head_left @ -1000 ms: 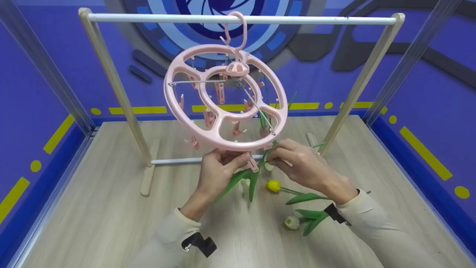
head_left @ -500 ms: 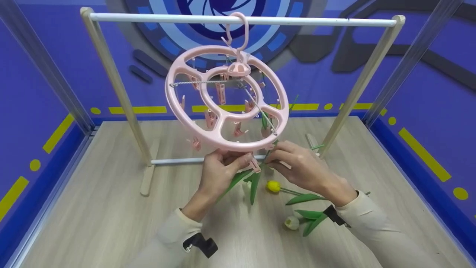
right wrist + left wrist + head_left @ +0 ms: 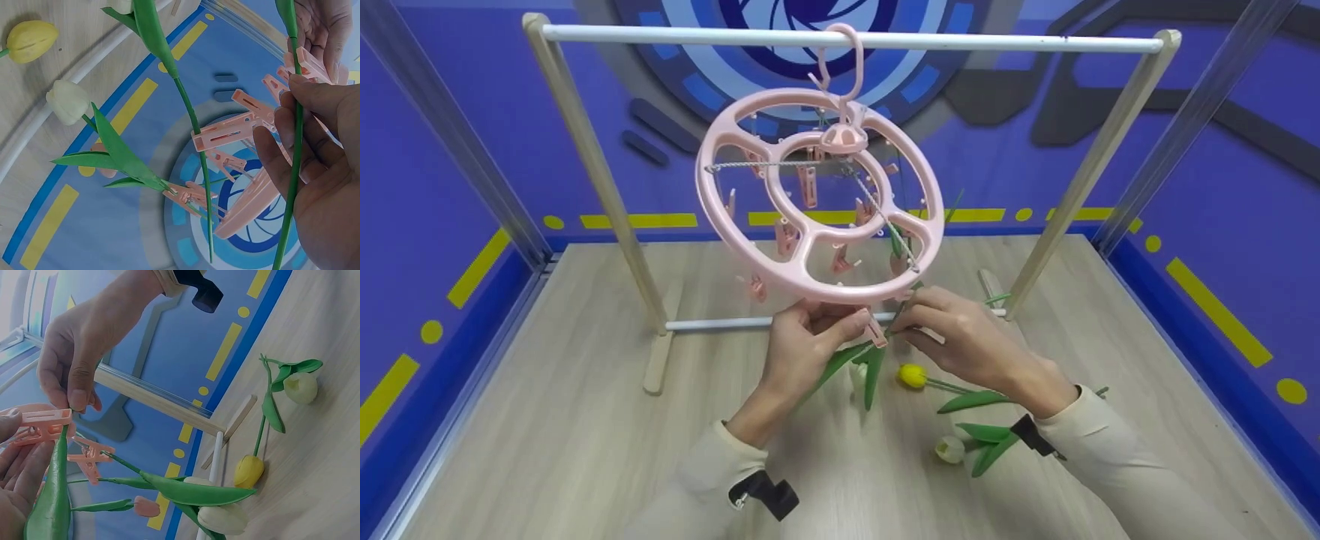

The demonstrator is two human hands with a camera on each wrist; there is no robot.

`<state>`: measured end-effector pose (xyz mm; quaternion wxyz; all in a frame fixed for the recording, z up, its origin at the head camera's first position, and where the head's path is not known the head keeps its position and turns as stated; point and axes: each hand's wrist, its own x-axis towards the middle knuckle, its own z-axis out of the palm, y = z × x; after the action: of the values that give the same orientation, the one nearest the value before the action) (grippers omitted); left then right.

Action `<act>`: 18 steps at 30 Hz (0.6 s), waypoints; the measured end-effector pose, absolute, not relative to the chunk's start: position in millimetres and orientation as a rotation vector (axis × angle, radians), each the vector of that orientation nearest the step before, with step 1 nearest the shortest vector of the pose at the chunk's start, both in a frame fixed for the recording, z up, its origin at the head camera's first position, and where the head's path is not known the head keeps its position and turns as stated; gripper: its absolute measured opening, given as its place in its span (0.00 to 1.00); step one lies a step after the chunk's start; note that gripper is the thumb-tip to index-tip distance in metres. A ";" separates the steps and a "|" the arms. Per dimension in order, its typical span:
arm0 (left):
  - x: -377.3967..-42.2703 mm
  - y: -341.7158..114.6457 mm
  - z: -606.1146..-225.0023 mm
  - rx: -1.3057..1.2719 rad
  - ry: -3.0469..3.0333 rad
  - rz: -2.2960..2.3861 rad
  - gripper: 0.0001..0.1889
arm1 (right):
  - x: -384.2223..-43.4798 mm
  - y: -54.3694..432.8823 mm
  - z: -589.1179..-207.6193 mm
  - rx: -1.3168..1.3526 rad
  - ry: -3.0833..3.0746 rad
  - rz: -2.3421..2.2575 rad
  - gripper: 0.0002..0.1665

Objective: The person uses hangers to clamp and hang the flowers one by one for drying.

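A round pink clip hanger (image 3: 780, 274) hangs from a white bar. At its near rim my left hand (image 3: 802, 349) holds a pink clothespin (image 3: 876, 331) between thumb and fingers. Close on the right, my right hand (image 3: 967, 330) pinches the green stem of an artificial tulip; in the right wrist view the stem (image 3: 296, 163) runs past its thumb and fingers. In the left wrist view this tulip's green leaf (image 3: 50, 495) hangs just below the clothespin's jaws. Other tulips hang in the hanger's clips, among them a white tulip (image 3: 68, 102) and a pink tulip (image 3: 147, 507).
A wooden rack with a white top bar (image 3: 997, 41) carries the hanger. On the table lie a yellow tulip (image 3: 913, 376) and a white tulip (image 3: 949, 450), right of centre. A white lower bar (image 3: 720, 324) crosses behind my hands. Blue walls enclose the table.
My right hand has shifted slightly left, bringing the stem closer to the clothespin. The left hand keeps its grip, and the hanger has swung very slightly right.
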<state>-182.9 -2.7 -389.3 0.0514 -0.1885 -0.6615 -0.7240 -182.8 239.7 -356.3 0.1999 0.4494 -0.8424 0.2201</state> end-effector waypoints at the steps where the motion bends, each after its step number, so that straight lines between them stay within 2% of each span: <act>1: -183.0 -3.0 -389.5 -0.576 -2.019 -2.199 0.19 | -182.8 239.8 -356.5 1.255 -2.356 0.618 0.14; 12: -185.1 -18.2 -393.9 -0.613 -2.087 -2.191 0.17 | -183.7 244.6 -355.7 1.275 -2.318 0.677 0.17; 18: -183.2 -37.5 -409.6 -0.536 -2.131 -2.153 0.18 | -185.1 252.3 -357.5 1.262 -2.309 0.646 0.17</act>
<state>-183.2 -37.5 -409.6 0.0328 -0.1742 -0.6924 -0.6994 -185.1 252.3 -357.5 0.2142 0.4548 -0.8325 0.2329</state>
